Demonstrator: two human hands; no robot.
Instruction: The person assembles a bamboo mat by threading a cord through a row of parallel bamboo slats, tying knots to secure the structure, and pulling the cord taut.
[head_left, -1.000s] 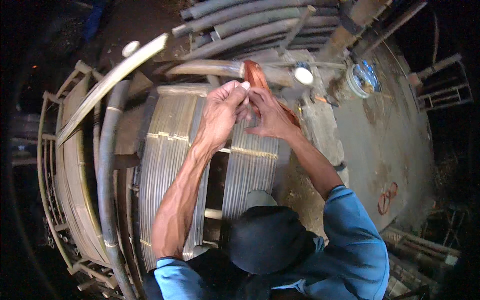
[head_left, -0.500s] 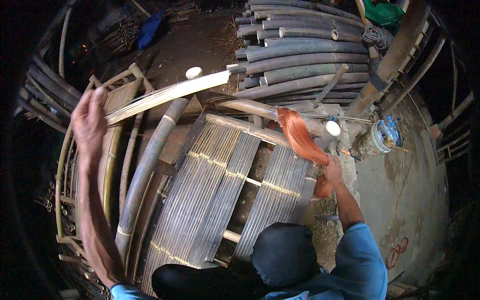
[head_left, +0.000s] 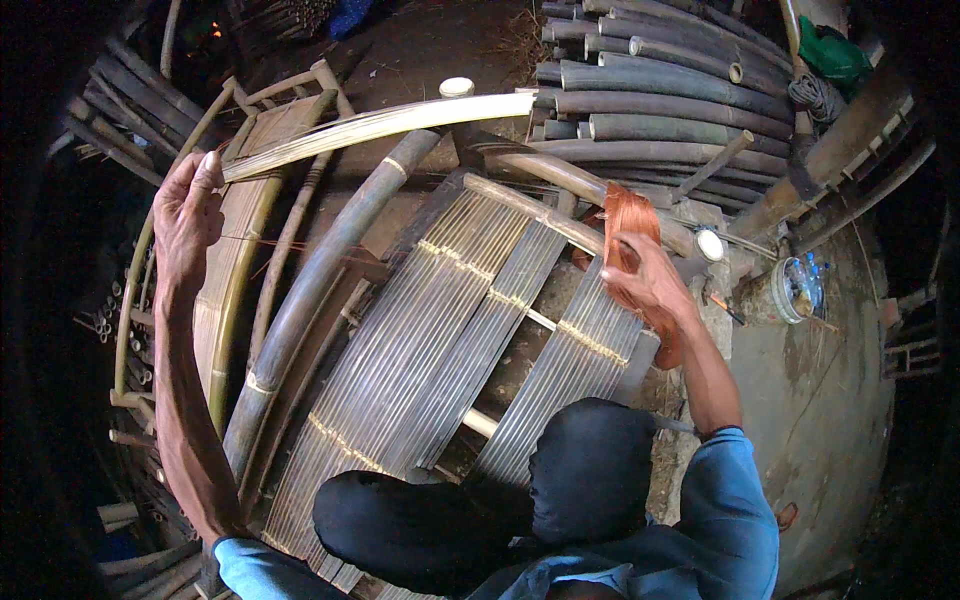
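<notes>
Background: dim workshop, bare earth floor, bamboo poles (head_left: 680, 105) stacking up beyond the far edge of the slatted work, grey concrete floor (head_left: 840, 400) spreading along the right.

Far left: bamboo frame (head_left: 222, 335), bearing flat brown boards, running lengthwise away from the near edge.

Over the frame's left side: left hand (head_left: 188, 215), raised, thumb pressing against fingers, apparently pinching thin red strands (head_left: 250, 238) trailing off rightward. Overlapping in view the left end of a pale split strip (head_left: 430, 117), slanting up to the right; whether gripping that too, cannot tell.

Next right: thick dark pole (head_left: 318, 275), lying aslant beside the left edge of the panels.

Centre: slatted bamboo panels (head_left: 400, 340), lying side by side with a gap between, slats running from near left to far right; dark-clothed knees (head_left: 590, 470) covering part of the near edge.

Far right corner of the panels: red hank (head_left: 630, 210), draping over a bamboo crossbar (head_left: 560, 175), long axis dropping toward the near right. Lying rightward of the left hand, well apart, across the panels; right hand (head_left: 648, 275) nearer, touching, fingers curling over the hank, firmness of hold not telling.

Farther right: pale bucket (head_left: 779, 303), standing on concrete, holding blue and clear pieces too small for identifying.
</notes>
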